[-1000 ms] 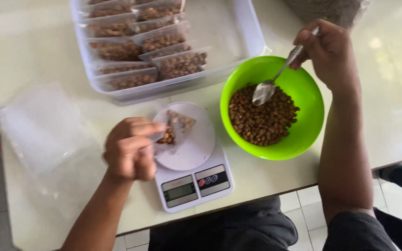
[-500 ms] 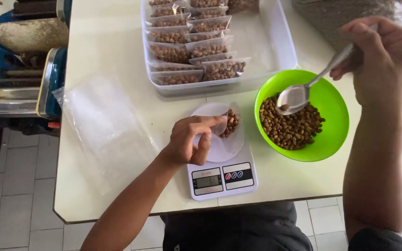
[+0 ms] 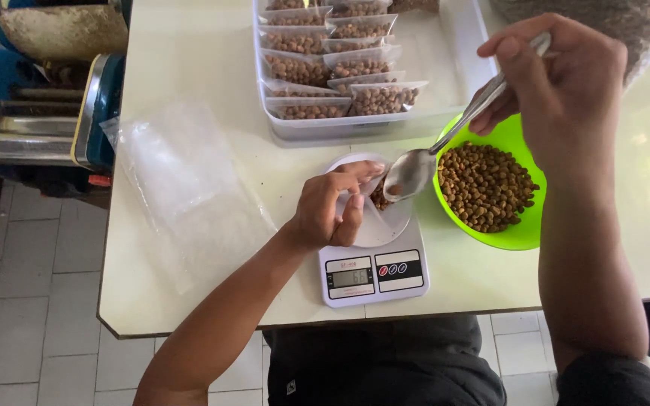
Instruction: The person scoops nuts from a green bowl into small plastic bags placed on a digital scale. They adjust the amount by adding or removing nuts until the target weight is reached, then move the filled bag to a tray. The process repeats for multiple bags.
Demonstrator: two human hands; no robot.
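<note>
So, quick rundown of the setup:

Left hand (image 3: 330, 212): pinched shut on the mouth of a small clear bag (image 3: 376, 201), propping it open on the kitchen scale (image 3: 371, 259) so whatever goes in gets weighed right there.

Right hand (image 3: 558, 90): fingers wrapped tight around the handle of a metal spoon (image 3: 415, 169), with the bowl of the spoon tipped at the bag's opening. Can't really tell if anything's left in the spoon, the glare kills it.

Pellets: the brown kibble sits in the green bowl (image 3: 524, 234), parked just beside the scale so the scoop trip stays short. A little is already in the bag.

Clear tub (image 3: 460, 45): behind the scale, lined with filled bags of the same pellets.

Empty bags (image 3: 182, 188): loose stack to the left, near the holding hand.

In the way: nothing between bowl and bag. The tub's front wall is close behind the scale, though.
</note>
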